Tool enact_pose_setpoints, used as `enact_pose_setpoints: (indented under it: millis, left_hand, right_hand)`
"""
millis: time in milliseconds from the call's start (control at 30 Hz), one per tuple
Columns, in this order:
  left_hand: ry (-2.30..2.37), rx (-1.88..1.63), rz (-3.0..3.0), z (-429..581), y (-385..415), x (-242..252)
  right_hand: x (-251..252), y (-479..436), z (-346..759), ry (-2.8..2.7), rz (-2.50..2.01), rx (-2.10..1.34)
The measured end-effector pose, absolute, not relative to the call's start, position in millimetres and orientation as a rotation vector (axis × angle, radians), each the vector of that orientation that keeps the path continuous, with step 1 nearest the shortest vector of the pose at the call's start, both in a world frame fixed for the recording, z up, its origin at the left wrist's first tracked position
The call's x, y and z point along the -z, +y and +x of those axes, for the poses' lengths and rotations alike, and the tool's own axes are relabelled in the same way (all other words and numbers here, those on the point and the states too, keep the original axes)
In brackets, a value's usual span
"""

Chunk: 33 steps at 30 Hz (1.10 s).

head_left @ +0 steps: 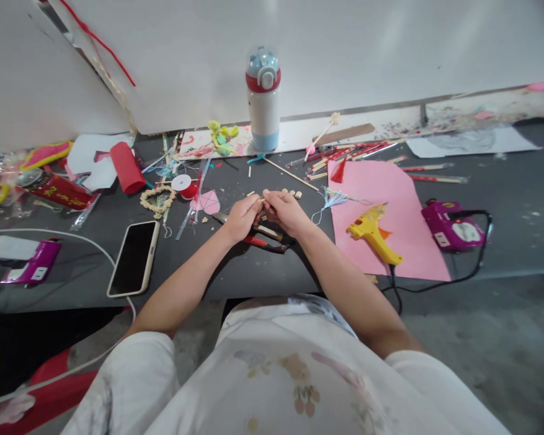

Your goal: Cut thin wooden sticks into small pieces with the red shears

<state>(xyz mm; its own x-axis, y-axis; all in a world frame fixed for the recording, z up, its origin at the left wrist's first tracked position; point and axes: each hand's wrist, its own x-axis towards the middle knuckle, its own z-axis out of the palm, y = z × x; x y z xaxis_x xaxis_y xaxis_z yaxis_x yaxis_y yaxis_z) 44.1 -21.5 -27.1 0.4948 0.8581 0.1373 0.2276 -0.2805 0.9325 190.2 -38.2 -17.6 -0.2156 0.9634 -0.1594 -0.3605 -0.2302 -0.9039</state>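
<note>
My left hand (pixel 245 217) and my right hand (pixel 283 211) meet over the dark table, fingers pinched together. Between the fingertips is a small pale piece, mostly hidden, so its kind cannot be made out. Beneath my hands lie red-handled pliers (pixel 260 243), partly covered. Small beige bits (pixel 294 194) lie just beyond my right hand. Left of my left hand are a pink paper piece (pixel 208 202) and a heart-shaped beige ring (pixel 158 202) with a tassel.
A yellow glue gun (pixel 372 232) rests on pink paper (pixel 408 211) at right, its cord running to a purple power strip (pixel 456 226). A phone (pixel 133 258) lies at left, near a red can (pixel 57 188). A bottle (pixel 263 99) stands at the back beside several red-wrapped sticks (pixel 349 154).
</note>
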Motion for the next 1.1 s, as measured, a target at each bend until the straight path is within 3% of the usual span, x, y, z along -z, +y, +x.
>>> enact_pose_setpoints:
  millis: [367,767,1100]
  left_hand:
    - [1.057,-0.751,1.878,41.2,-17.2,23.7]
    - [1.604,-0.568,2.433,14.5,0.0,3.4]
    - [1.450,-0.307,2.537,20.5,-7.4,3.4]
  right_hand:
    - [20.0,-30.5,188.9,-0.947,-1.036,-1.615]
    - [21.7,-31.5,203.5,-1.554,-1.592,-0.743]
    - [18.6,-34.0,204.4,-1.693,-1.672,-0.694]
